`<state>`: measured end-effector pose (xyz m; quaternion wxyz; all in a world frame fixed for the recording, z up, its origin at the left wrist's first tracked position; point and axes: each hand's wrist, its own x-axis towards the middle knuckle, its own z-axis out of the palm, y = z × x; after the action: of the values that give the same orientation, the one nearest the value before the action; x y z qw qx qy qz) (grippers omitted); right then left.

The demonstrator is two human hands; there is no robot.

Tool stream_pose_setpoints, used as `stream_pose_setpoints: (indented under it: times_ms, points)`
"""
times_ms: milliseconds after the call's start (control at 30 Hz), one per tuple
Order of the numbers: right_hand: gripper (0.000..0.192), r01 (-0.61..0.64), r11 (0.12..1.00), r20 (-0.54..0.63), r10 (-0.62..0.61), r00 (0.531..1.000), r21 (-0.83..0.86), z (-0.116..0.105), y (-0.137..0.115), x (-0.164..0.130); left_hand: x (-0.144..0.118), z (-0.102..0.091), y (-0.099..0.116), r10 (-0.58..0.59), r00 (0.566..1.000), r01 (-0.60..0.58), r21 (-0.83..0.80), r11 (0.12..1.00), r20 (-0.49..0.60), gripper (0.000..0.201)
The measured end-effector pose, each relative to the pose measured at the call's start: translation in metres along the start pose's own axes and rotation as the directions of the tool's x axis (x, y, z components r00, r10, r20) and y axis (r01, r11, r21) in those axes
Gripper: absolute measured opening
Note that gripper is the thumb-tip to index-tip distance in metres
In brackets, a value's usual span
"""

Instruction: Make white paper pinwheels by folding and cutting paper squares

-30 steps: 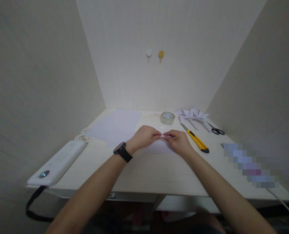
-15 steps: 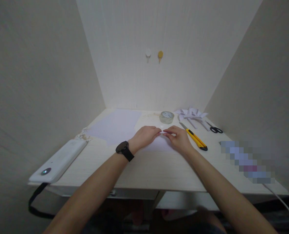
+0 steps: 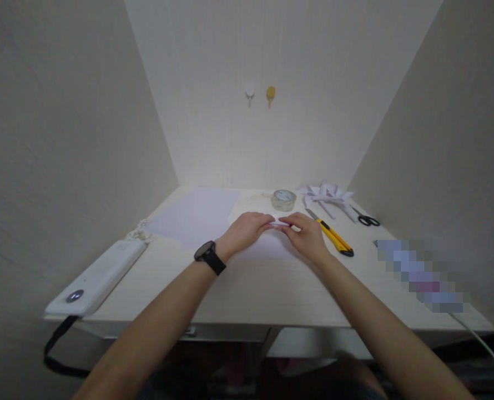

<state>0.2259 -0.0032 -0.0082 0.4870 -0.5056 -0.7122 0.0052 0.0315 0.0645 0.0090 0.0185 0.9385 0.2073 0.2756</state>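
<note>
Between my two hands is a sheet of white paper (image 3: 267,246), its far edge rolled or folded at my fingertips. My left hand (image 3: 251,229), with a black watch (image 3: 209,257) on the wrist, pinches that edge from the left. My right hand (image 3: 305,233) pinches it from the right, a short gap from the left fingers. The near part of the sheet lies low over the desk. Just right of my right hand lies a yellow utility knife (image 3: 335,238) with its blade out. A roll of clear tape (image 3: 283,200) stands beyond my hands.
White paper sheets (image 3: 197,214) lie at the left. Folded paper pieces (image 3: 327,194) and black scissors (image 3: 367,219) are at the back right. A white power bank-like device (image 3: 99,278) sits at the left edge; a blurred-out item (image 3: 417,276) with a cable lies right. Walls enclose the desk (image 3: 247,294).
My fingertips have moved slightly apart along the paper's edge, and more of the folded strip shows between them. The view has shifted a little.
</note>
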Motion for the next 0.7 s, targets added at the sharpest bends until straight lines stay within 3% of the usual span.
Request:
stream_pose_setpoints:
  times_ms: [133, 300, 700]
  points:
    - [0.01, 0.005, 0.997, -0.074, 0.001, 0.997, 0.075, -0.004, -0.017, 0.002, 0.004, -0.003, -0.002, 0.044, 0.993, -0.049, -0.041, 0.998, -0.11, 0.024]
    - [0.012, -0.001, 0.993, -0.125, 0.015, 0.992, 0.115, -0.003, -0.032, 0.0, 0.005, -0.004, 0.01, 0.122, 0.975, -0.132, -0.039, 0.991, -0.184, 0.024]
    - [0.005, 0.159, 0.981, -0.219, -0.131, 0.967, 0.115, 0.0, -0.033, -0.003, 0.003, 0.001, 0.015, 0.134, 0.957, -0.156, -0.069, 0.985, -0.256, 0.018]
